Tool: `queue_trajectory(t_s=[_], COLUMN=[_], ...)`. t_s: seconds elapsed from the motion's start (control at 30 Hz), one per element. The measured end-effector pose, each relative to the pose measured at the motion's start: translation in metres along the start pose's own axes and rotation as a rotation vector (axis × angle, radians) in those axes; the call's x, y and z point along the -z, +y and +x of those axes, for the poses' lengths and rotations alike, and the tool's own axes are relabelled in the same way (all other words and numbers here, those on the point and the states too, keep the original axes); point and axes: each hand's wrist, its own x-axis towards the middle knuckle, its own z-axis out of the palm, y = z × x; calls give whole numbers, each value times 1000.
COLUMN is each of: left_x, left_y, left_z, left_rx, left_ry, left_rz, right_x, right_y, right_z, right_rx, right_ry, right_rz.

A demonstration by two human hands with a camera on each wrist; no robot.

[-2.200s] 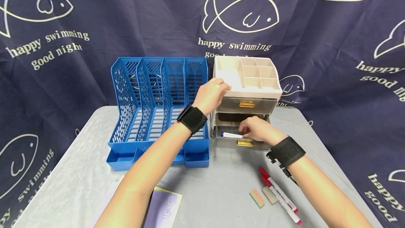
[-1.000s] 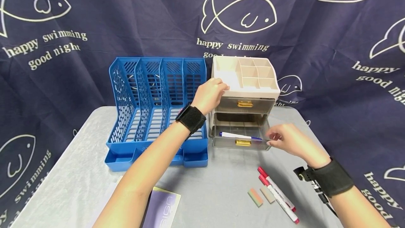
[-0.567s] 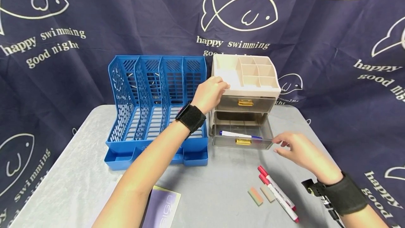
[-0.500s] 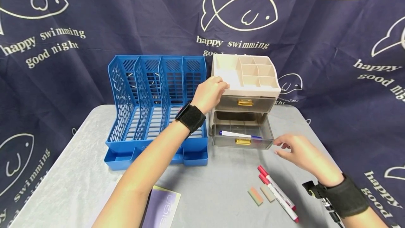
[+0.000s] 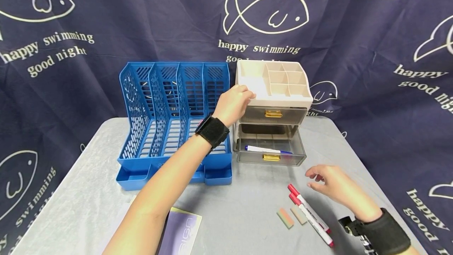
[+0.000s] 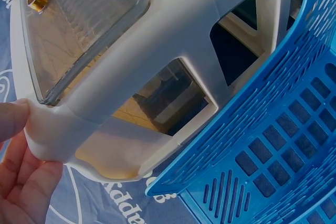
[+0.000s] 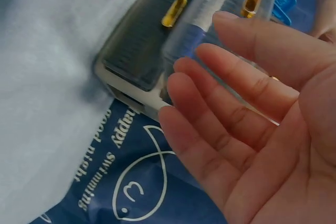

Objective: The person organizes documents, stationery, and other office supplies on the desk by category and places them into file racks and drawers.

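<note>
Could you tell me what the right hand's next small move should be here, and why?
Probably a short drop to the two red-capped markers on the table. The right hand hovers open and empty just above their capped ends, the lower drawer stands pulled out with only a blue pen inside, and the left hand grips the organizer at its top corner.

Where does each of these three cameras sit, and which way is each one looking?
Head: worn on the head, looking forward and down at the table; both forearms, left hand and right hand show.
Left wrist: close up at the beige drawer unit and blue file rack; left fingers show.
Right wrist: looks past the open right palm at the open drawer.
All three share the drawer unit.
</note>
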Motion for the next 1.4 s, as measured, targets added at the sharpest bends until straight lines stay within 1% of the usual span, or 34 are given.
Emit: queue_trajectory(t_s=[0.2, 0.27, 0.53, 0.77, 0.83, 1.1, 1.4], left_x=[-1, 0, 0, -2, -2, -1, 0], left_y=[-2, -1, 0, 0, 0, 0, 0], left_z=[-1, -1, 0, 0, 0, 1, 0], left_rx=[4, 6, 4, 2, 0, -2, 1], left_ry=[6, 4, 0, 6, 7, 3, -3], left_rz=[2, -1, -12, 15, 17, 19, 7], right_x=[-17, -24, -44, -54, -56, -63, -68], right_y=[6, 8, 10, 13, 13, 12, 11], right_z=[-7, -10, -24, -32, -34, -39, -38], right_rx=[37, 29, -82, -207, -229, -337, -413], right_ry=[-11, -25, -95, -170, -183, -194, -211], right_rz=[37, 54, 105, 144, 152, 152, 173])
